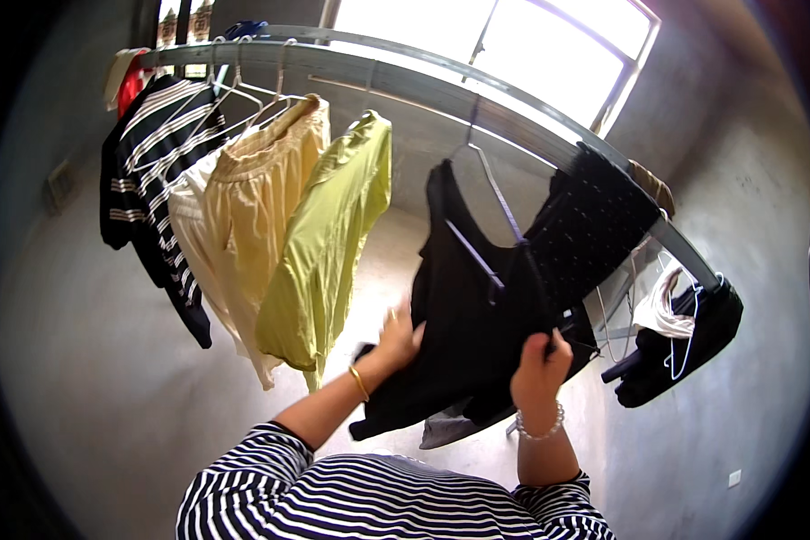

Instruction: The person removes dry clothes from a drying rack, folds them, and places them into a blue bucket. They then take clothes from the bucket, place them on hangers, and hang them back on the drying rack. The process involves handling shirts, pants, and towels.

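Observation:
A black sleeveless garment [472, 324] hangs from a thin clothes hanger [496, 185] on the metal rail in front of me. My left hand [400, 337] is at its left edge, fingers apart, a gold bangle on the wrist; whether it touches the cloth is unclear. My right hand [542, 368], above a beaded bracelet [541, 424], pinches black cloth at the garment's right side between thumb and fingers. Just behind, to the right, a black speckled garment [590, 223] lies over the rail. A grey cloth [449, 428] shows below the black garment.
The metal rail [432, 77] crosses overhead below a bright window [547, 54]. Left of my hands hang a lime-green garment [331, 243], cream elastic-waisted garment [260, 182] and black striped garment [169, 135]. Farther right are hangers, a whitish cloth [668, 304] and dark clothing [709, 337].

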A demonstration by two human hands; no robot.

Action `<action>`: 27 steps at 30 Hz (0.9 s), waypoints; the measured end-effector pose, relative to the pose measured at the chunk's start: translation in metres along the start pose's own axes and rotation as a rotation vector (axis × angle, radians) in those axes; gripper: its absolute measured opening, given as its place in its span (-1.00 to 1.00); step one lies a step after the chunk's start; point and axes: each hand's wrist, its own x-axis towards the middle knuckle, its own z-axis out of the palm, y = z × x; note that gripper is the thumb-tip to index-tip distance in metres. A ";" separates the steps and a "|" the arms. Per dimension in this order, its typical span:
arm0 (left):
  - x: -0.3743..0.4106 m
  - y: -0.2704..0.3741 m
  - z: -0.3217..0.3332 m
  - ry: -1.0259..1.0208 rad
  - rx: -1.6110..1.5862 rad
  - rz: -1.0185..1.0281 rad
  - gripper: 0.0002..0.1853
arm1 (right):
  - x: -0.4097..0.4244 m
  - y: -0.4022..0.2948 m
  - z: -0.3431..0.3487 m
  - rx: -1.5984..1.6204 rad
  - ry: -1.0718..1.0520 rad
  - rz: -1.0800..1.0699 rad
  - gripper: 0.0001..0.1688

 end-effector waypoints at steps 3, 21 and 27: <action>0.067 0.129 -0.116 0.286 -0.083 0.573 -0.37 | 0.001 -0.002 0.004 -0.181 -0.027 -0.275 -0.77; 0.135 0.190 -0.230 0.109 -0.238 0.782 -0.69 | -0.022 0.140 0.031 0.269 -0.289 0.419 -0.57; 0.119 0.162 -0.247 -0.021 -0.218 0.642 -0.78 | -0.015 0.220 0.052 0.134 -0.179 0.816 -0.64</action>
